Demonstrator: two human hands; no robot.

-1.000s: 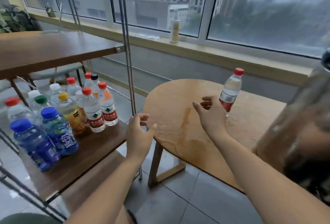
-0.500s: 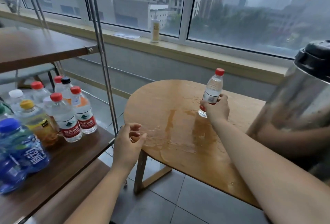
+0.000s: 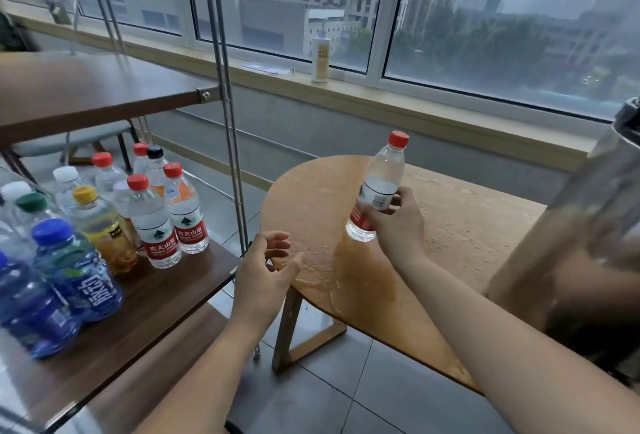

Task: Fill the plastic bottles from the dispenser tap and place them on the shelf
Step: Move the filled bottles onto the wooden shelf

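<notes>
The right hand (image 3: 394, 225) grips the tilted red-capped bottle (image 3: 381, 184) round its label, base just below the fingers. Coming off the wet table (image 3: 467, 225), it could slip (most weight sits above the grip); the left hand (image 3: 266, 271) is empty, fingers relaxed.

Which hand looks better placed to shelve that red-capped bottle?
Probably the right hand: it grips the bottle. The left hand is empty and open, though nearer the shelf.
</notes>
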